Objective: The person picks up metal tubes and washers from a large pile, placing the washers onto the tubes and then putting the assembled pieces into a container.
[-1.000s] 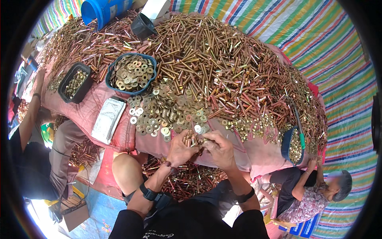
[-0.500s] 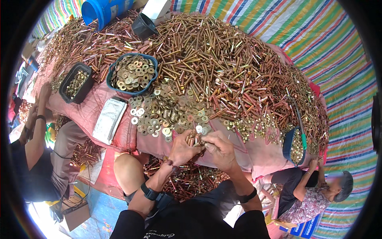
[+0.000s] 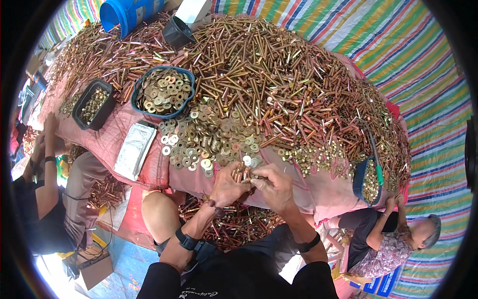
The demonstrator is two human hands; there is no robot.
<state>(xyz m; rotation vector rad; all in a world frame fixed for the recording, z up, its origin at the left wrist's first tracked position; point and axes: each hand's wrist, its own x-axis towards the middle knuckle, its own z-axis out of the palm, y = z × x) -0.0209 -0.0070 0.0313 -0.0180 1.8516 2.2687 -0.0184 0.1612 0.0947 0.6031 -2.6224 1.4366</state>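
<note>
My left hand (image 3: 227, 186) is closed around several short brassy bolts (image 3: 240, 175), their ends showing between thumb and fingers. Close beside it, my right hand (image 3: 276, 187) has its thumb and fingertips pinched together at those bolts. Whatever sits in that pinch is too small and covered to name. Both hands hover over the near edge of the pink cloth (image 3: 191, 180). Just beyond them lies a spread of flat round washers (image 3: 211, 137). Small brassy nuts (image 3: 318, 158) are scattered to the right.
A large heap of bolts (image 3: 269, 74) covers the back. Around it stand a blue basin (image 3: 133, 103) of washers, a black tub (image 3: 79, 119) and a blue scoop-like container (image 3: 359, 187) of nuts, and a silver packet (image 3: 134, 151). One person (image 3: 45, 209) sits left, another (image 3: 381, 249) right.
My hands stay together at the bolts, with only slight shifts of the right fingers. The whole view has drifted a little. The person on the left has moved their arm slightly.
</note>
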